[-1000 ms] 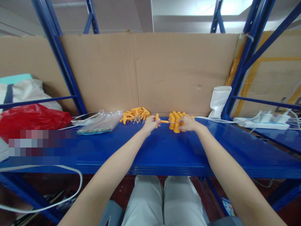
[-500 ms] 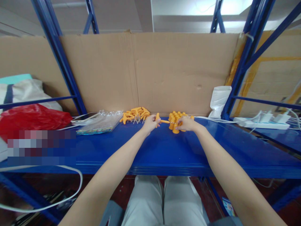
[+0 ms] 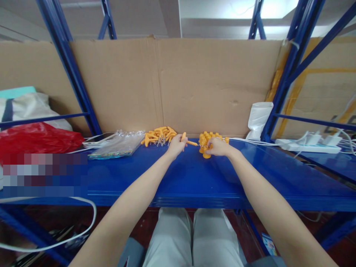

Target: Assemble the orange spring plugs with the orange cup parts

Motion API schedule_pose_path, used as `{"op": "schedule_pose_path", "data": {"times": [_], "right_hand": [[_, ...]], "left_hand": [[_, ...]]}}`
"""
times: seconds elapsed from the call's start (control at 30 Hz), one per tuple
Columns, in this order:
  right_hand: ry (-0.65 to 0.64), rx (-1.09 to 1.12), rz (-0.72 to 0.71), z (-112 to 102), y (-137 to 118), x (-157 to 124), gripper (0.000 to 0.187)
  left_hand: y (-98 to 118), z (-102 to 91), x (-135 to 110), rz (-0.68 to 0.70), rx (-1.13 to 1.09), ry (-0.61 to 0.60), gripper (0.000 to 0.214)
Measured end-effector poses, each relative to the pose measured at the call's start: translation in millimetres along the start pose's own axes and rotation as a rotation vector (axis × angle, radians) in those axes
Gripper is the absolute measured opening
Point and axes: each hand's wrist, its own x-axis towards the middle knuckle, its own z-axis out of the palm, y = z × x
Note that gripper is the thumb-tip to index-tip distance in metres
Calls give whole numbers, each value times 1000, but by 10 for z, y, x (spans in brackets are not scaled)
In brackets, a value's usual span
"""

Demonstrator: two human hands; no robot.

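My left hand point(image 3: 176, 147) is closed around the handle of an orange T-handled piece with a screw-like shaft point(image 3: 192, 143), which points right. A small metal link shows at the shaft's tip, close to my right hand point(image 3: 219, 147). That hand is bent in a pinch at the front of a cluster of orange cup-shaped pieces point(image 3: 205, 137) with knobbed tops; what its fingertips hold is hidden. Left of my left hand lies a heap of similar orange T-handled pieces point(image 3: 158, 132), their small metal hooks point(image 3: 161, 141) facing forward.
Clear plastic bags point(image 3: 118, 145) lie left of the heap on the blue shelf point(image 3: 194, 178). A red plastic bag point(image 3: 39, 138) is further left. Cardboard point(image 3: 200, 85) stands behind. At right are a white pouch point(image 3: 258, 120), cables and a power strip point(image 3: 308, 145).
The orange shaft has shifted slightly left and tilts down a little more to the right. My left fingers have turned around the handle. My right hand has moved slightly left.
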Motion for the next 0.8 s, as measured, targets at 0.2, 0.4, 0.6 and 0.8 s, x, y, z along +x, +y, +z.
{"op": "schedule_pose_path", "data": {"times": [0.2,0.4,0.6,0.8], "right_hand": [[-3,-14,70,-66,-137,-47,16],[81,163,37,-31,-125,-28,25],[116,317,-95,-2,-100,-6,21],[168,415,-189,-29,-141,-6,16]], "left_hand": [[-25,-19,28,11,-29,25,23],[-5,-28,26,28,-76,86,25],[36,-18,2,-3,-136,75,24],[76,-38,-15,-118,-229,-39,19]]}}
